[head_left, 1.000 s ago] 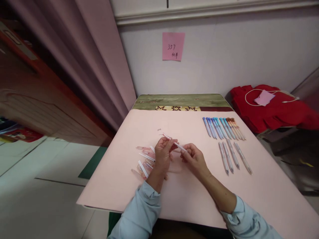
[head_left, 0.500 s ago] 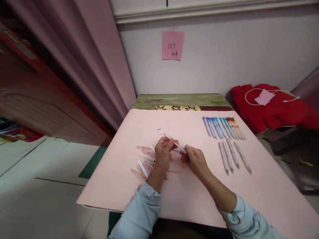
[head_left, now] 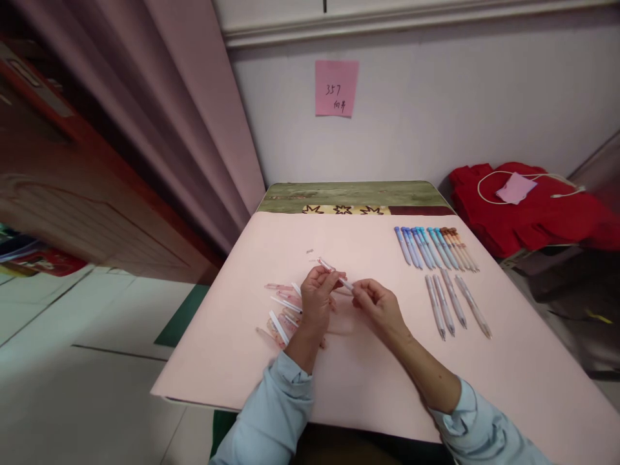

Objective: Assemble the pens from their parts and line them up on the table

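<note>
My left hand (head_left: pixel 317 296) is closed around a slim, clear pinkish pen barrel (head_left: pixel 325 263), whose far end sticks out above the fingers. Between my two hands a thin white pen refill (head_left: pixel 346 283) lines up with that barrel. The fingertips of my right hand (head_left: pixel 380 309) pinch the refill's near end; where it meets the barrel is hidden by my left fingers. Under and left of my left hand lies a loose pile of pinkish clear pen parts (head_left: pixel 278 286) and white refills (head_left: pixel 279 327).
On the right of the pink-covered table (head_left: pixel 378 394) lies a row of blue and brown pens (head_left: pixel 426 248), with several whitish pens (head_left: pixel 455 300) nearer me. Small bits (head_left: pixel 310 251) lie beyond my left hand. Red cloth (head_left: pixel 533 219) with a white cable is beyond the right edge.
My right hand has moved left, closer to my left hand, and less of the white refill shows between them. The left hand stays in place.
</note>
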The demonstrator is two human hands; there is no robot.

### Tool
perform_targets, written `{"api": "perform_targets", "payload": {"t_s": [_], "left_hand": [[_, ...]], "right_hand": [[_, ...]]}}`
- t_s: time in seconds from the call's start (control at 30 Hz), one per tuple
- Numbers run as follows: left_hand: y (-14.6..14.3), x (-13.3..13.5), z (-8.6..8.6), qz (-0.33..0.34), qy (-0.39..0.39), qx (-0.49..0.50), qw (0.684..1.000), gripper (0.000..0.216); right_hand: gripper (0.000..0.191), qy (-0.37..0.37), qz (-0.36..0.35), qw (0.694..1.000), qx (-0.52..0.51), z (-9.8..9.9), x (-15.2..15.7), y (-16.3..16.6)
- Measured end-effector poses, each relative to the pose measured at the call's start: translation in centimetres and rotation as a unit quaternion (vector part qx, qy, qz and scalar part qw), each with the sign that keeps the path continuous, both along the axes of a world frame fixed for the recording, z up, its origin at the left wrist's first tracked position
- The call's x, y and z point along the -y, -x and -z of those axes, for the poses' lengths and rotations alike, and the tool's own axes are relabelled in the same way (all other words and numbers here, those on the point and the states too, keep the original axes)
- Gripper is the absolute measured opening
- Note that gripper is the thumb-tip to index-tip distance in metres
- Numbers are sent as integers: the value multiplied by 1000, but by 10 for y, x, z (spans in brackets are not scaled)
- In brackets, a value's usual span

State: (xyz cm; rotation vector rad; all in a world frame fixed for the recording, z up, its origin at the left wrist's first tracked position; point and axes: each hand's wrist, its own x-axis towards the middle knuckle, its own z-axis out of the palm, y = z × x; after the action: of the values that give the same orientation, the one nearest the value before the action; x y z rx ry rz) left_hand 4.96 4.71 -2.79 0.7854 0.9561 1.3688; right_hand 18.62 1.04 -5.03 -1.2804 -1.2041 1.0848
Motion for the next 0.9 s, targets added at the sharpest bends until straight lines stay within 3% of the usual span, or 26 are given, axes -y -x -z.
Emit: {"api": "perform_targets", "payload": {"t_s": [0.1, 0.27, 0.4, 0.5, 0.7, 0.9], "left_hand": [[1, 1, 0, 8, 8, -10, 1000, 33], [1, 1, -2, 10, 7, -3, 1000, 31], [0, 0, -3, 7, 0, 12, 1000, 31], [0, 1, -4, 15, 15, -5, 1000, 32], [1, 3, -6, 23, 11, -24, 999, 30], [3, 0, -4, 30, -12, -14, 999, 27]], "right_hand": [[40, -7, 13, 1000, 4, -1, 0, 0], [51, 40, -41, 998, -15, 0, 1, 1], [37, 10, -21, 1000, 10, 1, 0, 1], [40, 5, -3, 1000, 14, 0, 0, 0], [35, 31, -73, 997, -10, -4, 3, 1], [33, -19, -62, 994, 90, -5, 4, 0]]}}
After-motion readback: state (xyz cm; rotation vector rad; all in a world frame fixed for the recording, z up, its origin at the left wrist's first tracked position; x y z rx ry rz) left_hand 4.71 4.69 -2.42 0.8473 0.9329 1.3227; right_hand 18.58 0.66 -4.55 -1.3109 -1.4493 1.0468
